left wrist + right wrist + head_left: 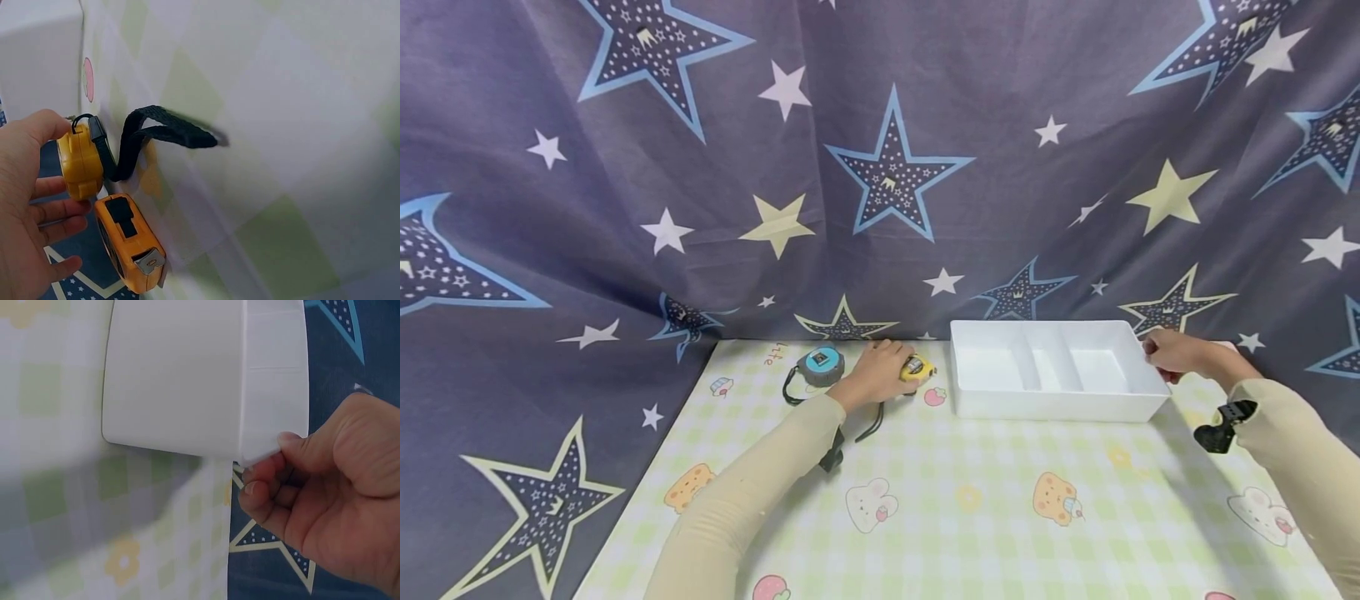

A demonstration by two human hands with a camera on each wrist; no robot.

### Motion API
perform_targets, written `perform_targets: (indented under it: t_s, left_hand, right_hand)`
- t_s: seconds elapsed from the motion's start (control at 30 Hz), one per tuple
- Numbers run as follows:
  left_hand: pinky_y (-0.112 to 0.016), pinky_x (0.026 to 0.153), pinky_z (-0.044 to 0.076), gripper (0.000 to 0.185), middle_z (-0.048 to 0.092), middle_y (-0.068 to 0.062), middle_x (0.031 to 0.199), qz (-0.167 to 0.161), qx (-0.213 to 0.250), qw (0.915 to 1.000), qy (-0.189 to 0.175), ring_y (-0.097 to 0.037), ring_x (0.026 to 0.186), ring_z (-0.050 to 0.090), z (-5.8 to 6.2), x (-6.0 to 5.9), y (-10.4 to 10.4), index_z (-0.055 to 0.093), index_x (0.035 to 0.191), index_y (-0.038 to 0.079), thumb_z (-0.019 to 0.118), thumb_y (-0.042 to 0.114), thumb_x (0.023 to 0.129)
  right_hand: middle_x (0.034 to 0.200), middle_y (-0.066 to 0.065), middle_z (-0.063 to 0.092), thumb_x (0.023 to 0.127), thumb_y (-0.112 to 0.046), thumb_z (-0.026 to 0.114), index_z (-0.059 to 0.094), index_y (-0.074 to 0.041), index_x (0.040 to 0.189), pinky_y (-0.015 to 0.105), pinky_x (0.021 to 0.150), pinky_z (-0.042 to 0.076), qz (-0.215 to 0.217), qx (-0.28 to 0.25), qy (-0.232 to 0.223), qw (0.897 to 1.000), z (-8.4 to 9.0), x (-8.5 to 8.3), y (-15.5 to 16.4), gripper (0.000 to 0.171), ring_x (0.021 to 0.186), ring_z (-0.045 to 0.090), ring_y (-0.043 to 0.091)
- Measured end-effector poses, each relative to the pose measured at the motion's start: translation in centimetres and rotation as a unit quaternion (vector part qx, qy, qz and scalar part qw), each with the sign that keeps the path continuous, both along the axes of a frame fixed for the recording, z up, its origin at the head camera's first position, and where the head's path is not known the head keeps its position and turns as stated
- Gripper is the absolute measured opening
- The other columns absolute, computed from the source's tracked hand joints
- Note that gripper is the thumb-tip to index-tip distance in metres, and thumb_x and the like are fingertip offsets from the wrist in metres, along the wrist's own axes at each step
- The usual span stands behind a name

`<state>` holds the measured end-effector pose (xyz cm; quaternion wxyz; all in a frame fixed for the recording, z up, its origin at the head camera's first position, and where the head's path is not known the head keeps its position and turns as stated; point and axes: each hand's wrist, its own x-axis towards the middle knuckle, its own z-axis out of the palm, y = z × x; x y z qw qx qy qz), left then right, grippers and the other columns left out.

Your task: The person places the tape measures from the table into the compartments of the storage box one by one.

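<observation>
My left hand (880, 367) is at the back of the table, around a yellow tape measure (917, 367). In the left wrist view the thumb and fingers grip this tape measure (81, 159), whose black wrist strap (147, 119) loops out over the cloth. Beside it stands an orange tape measure (131, 244) with a metal hook, apparently hidden by the hand in the head view. With thumb and fingertips, my right hand (331, 494) pinches the right end rim of a white divided box (1052, 404). The box has several compartments.
A grey tape measure with a blue face (822, 364) and black strap lies left of the left hand. The table has a green-checked cloth (970, 542). A dark star-patterned curtain (880, 275) hangs right behind the table's back edge.
</observation>
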<state>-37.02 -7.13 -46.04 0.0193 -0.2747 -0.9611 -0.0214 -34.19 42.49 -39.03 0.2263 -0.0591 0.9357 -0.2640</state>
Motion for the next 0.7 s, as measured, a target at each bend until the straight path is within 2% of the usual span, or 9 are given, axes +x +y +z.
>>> perform_targets:
  t_s: [0.13, 0.3, 0.57, 0.7]
  left_hand:
    - [-0.052, 0.110, 0.040, 0.066, 0.059, -0.009, 0.139, 0.002, -0.006, 1.0000, -0.001, -0.027, 0.126, 0.052, 0.0, 0.0, 0.1, 0.051, 0.146, 0.012, 0.060, 0.055, 0.097]
    - [-0.051, 0.107, 0.041, 0.065, 0.060, -0.010, 0.137, 0.000, 0.000, 1.0000, -0.001, -0.028, 0.124, 0.054, 0.2, 0.0, 0.2, 0.052, 0.144, 0.011, 0.062, 0.052, 0.095]
    - [-0.051, 0.105, 0.043, 0.067, 0.060, -0.010, 0.136, -0.014, -0.002, 0.9999, 0.000, -0.027, 0.121, 0.054, 0.4, -0.1, 0.1, 0.052, 0.143, 0.012, 0.066, 0.048, 0.089]
    - [-0.051, 0.103, 0.044, 0.064, 0.061, -0.009, 0.132, -0.025, -0.003, 0.9997, 0.000, -0.027, 0.118, 0.054, 0.6, -0.1, 0.0, 0.054, 0.140, 0.014, 0.068, 0.047, 0.087]
  right_hand:
    - [0.067, 0.001, 0.050, 0.099, -0.001, 0.041, 0.046, 0.003, 0.094, 0.028, 0.056, 0.047, 0.011, -0.006, 0.011, 1.000, -0.1, 0.4, -0.7, 0.008, 0.060, 0.051, 0.014]
    - [0.069, 0.002, 0.050, 0.101, -0.003, 0.042, 0.045, 0.005, 0.099, 0.029, 0.057, 0.048, 0.020, -0.017, 0.009, 1.000, 0.1, 1.2, -1.7, 0.008, 0.062, 0.052, 0.016]
    - [0.073, 0.005, 0.051, 0.104, -0.005, 0.042, 0.041, 0.005, 0.105, 0.032, 0.060, 0.050, 0.021, -0.028, -0.022, 0.999, 0.2, 2.1, -2.3, 0.010, 0.066, 0.052, 0.017]
    - [0.075, 0.005, 0.051, 0.105, -0.006, 0.042, 0.039, 0.005, 0.105, 0.032, 0.062, 0.050, 0.020, -0.048, -0.053, 0.997, 0.4, 2.3, -2.4, 0.011, 0.067, 0.052, 0.018]
